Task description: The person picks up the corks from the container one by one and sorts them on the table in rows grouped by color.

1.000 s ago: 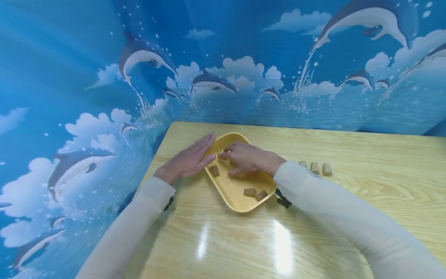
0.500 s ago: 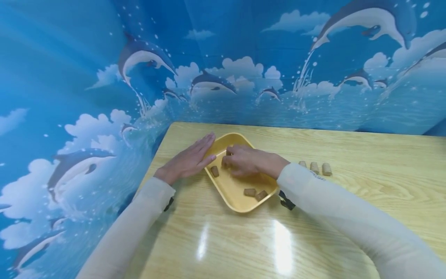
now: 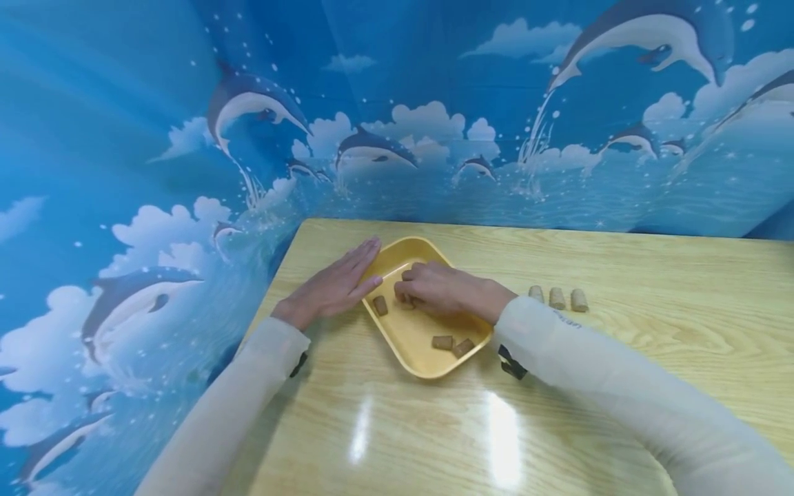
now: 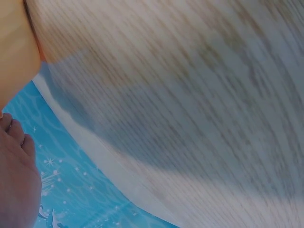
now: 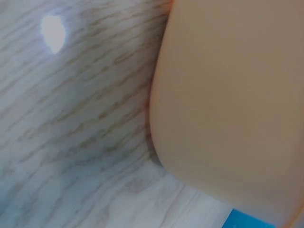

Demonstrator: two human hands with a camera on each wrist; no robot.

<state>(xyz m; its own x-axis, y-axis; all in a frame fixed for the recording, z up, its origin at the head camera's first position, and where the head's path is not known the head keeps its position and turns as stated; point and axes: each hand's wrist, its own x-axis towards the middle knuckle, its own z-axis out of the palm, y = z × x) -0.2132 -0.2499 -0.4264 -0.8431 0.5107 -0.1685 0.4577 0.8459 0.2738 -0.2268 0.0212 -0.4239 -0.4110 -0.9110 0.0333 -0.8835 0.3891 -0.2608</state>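
A yellow tray lies slanted on the table. My left hand rests at its left rim, fingers straight. Inside the tray, my right hand has its fingers curled down on a brown cork, mostly hidden beneath them. One loose cork lies near the left wall, while a pair of corks sits by the near right corner. The left wrist view catches part of the left hand beside the tray. Only the tray's outer wall fills the right wrist view, with no hand showing.
Three lighter corks stand in a row on the wooden table, right of the tray and close to the right sleeve. A blue dolphin-print cloth hangs behind the table and along its left side.
My right hand's fingers have closed from spread to curled, and it has drawn slightly toward the near side of the tray. The left hand stays at the rim.
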